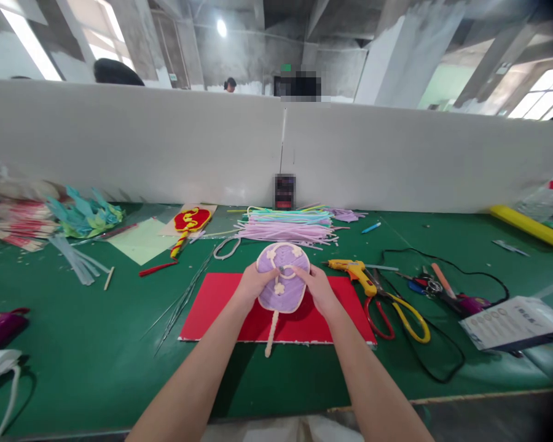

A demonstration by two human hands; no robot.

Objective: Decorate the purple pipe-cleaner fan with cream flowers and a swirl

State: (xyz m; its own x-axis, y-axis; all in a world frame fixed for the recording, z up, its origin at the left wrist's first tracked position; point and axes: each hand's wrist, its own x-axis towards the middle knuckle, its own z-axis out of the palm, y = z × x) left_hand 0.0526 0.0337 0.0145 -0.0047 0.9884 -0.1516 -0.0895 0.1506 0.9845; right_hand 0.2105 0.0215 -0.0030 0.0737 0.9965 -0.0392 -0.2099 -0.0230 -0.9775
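A purple hand fan (283,299) with a cream rim, cream flowers and a curved stem is held up over a red board (212,307). Its cream handle (271,334) points down toward me. My left hand (255,283) grips the fan's left edge, thumb lying on the front. On the opposite edge, my right hand (319,287) grips it too, its thumb pressing near the middle by the curved stem. Both sets of fingers are mostly hidden behind the fan. Between the thumbs sits a small greyish spot that I cannot make out.
Pipe cleaners (288,228) lie in a pile behind the board. To the right are a yellow glue gun (354,268), scissors (408,316) and a black cable (447,255). A red-and-yellow fan (191,221) and thin wires (184,301) lie left. A white partition (166,147) closes the back.
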